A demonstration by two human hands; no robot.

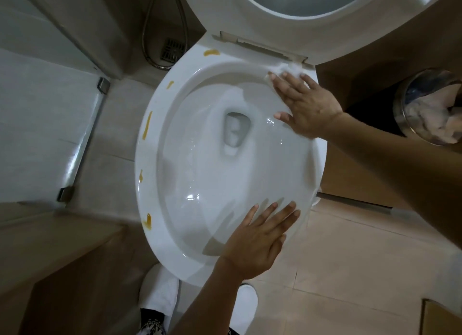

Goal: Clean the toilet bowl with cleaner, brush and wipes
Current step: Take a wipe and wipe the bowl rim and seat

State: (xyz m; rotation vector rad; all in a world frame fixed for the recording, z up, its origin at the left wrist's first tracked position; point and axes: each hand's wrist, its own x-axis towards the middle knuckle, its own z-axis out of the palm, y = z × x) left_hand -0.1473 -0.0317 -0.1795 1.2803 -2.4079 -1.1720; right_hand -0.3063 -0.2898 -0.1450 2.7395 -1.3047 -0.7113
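Toilet bowl (175, 184): white glazed surface throughout, with pale grey-blue shading inside the basin. Rim carries amber-yellow stains (147, 128), noted at roughly 11, 10, 9, 8 and 7 o'clock around the bowl. Raised seat (250, 22) at 12 o'clock: white. Wipe (287, 68) at 1 o'clock on the rim: white. Floor tiles (350, 272) at 4 o'clock: beige, with thin darker grout lines. Waste bin (402, 104) at 3 o'clock: shiny silver metal, holding pale pinkish-white crumpled paper. Shoes (160, 289) at 6 o'clock: white; sock above the left one patterned black and white. Hose (147, 34) at 11 o'clock: grey metal. Floor drain (173, 49): dark grille.
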